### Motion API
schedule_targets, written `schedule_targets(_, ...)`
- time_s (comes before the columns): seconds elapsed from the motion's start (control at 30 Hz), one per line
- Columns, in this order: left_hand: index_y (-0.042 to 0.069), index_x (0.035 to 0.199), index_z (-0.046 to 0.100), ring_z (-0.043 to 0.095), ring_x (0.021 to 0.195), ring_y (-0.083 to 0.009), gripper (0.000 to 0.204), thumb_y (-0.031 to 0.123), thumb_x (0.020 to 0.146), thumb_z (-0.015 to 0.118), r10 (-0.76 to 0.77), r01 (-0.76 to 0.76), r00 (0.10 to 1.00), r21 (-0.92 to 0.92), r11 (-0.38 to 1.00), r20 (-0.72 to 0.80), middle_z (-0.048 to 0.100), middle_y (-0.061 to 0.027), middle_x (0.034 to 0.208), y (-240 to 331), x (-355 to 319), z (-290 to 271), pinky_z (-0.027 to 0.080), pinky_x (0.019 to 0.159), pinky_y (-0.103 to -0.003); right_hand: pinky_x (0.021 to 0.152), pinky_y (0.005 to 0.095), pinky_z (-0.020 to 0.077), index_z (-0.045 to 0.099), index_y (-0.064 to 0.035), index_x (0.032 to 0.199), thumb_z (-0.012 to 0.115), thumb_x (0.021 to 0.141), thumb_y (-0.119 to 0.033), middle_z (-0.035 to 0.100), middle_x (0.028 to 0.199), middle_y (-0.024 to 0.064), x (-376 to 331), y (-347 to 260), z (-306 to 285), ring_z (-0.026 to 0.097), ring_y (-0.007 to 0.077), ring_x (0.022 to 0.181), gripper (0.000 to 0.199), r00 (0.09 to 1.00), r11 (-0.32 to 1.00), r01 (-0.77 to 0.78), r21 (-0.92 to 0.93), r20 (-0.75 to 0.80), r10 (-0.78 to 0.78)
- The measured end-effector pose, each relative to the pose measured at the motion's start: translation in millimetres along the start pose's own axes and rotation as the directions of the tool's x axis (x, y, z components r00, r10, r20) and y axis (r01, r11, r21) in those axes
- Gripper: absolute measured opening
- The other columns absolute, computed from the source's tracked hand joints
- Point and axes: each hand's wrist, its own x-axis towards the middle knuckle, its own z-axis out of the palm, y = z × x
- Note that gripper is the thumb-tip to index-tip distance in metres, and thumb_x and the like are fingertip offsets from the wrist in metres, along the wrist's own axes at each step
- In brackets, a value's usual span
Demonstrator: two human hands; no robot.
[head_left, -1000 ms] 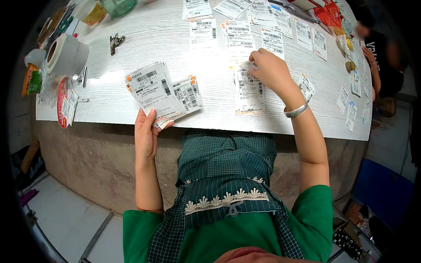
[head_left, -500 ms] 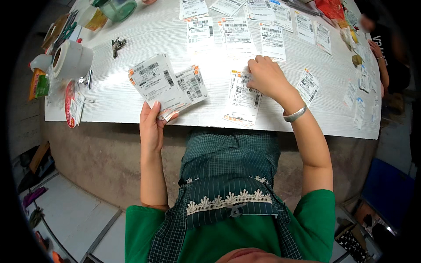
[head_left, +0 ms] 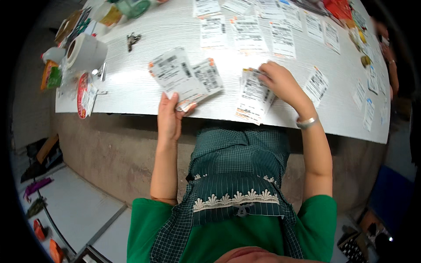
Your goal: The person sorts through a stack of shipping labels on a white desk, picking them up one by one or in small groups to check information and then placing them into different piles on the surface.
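Observation:
My left hand (head_left: 170,115) grips a fanned bunch of white shipping labels (head_left: 177,72) by their lower edge, thumb on top, held over the table's near edge. To the right, my right hand (head_left: 283,84) is closed, with thumb and fingertips at the upper right corner of a small pile of shipping labels (head_left: 253,98). The labels in this pile lie slightly fanned, their lower ends close to the table edge. A single tilted label (head_left: 316,85) lies just right of my right hand. The exact contact of my right fingertips is partly hidden.
More label piles (head_left: 250,35) lie in rows across the white table (head_left: 144,98). At left are a label roll (head_left: 81,51), a metal clip (head_left: 132,40) and a red round card (head_left: 83,94). A red bag (head_left: 337,8) is far right, near another person's arm (head_left: 392,70).
The whole view has shifted, so the table appears farther right. The pile under my right hand is more fanned, its top label turned. My left hand still holds its bunch.

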Motion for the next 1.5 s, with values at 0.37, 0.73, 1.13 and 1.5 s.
schedule_targets(0.37,0.004,0.13,0.034,0.059,0.103,-0.0184,0.036,0.018,0.097,0.037,-0.114,0.118,0.992,-0.099,0.988,0.047,0.052,-0.0127,0.12,-23,-6,41,0.054,0.082,-0.035,0.053,0.0234,0.0414,0.054,-0.0005,0.096,0.049,0.093,-0.015,0.06,0.069,0.0067,-20,-73,41,0.054,0.0087,0.058,0.016,0.827,0.711,-0.164,0.684,-0.297,0.477)
schedule_targets(0.73,0.005,0.134,0.028,0.057,0.106,-0.0225,0.039,0.022,0.099,0.034,-0.052,0.046,0.998,-0.14,0.989,-0.04,0.049,-0.0137,0.123,-11,-11,24,0.058,0.073,-0.034,0.053,0.039,0.0439,0.052,-0.0036,0.098,0.051,0.09,-0.012,0.059,0.071,0.0159,21,-105,58,0.058,0.0325,0.059,0.012,0.877,0.875,-0.201,0.441,-0.318,0.361)
schedule_targets(1.13,0.002,0.132,0.03,0.06,0.097,-0.0227,0.038,0.015,0.097,0.036,0.13,-0.162,0.947,-0.087,0.983,-0.292,0.05,-0.0156,0.121,17,6,-39,0.06,0.066,-0.034,0.072,0.0344,0.0485,0.063,-0.0044,0.096,0.062,0.082,-0.019,0.063,0.093,0.0082,157,-15,19,0.06,0.0237,0.08,0.021,0.966,0.983,-0.146,-0.114,-0.229,0.117)
schedule_targets(1.5,0.001,0.132,0.03,0.059,0.1,-0.0237,0.038,0.015,0.097,0.035,0.128,-0.153,0.945,-0.058,0.987,-0.302,0.049,-0.0164,0.121,21,23,-41,0.059,0.067,-0.034,0.077,0.036,0.0477,0.056,0.001,0.098,0.071,0.074,-0.022,0.063,0.094,0.0158,213,-3,15,0.06,0.03,0.086,0.037,0.951,0.943,-0.082,-0.323,0.259,0.172)
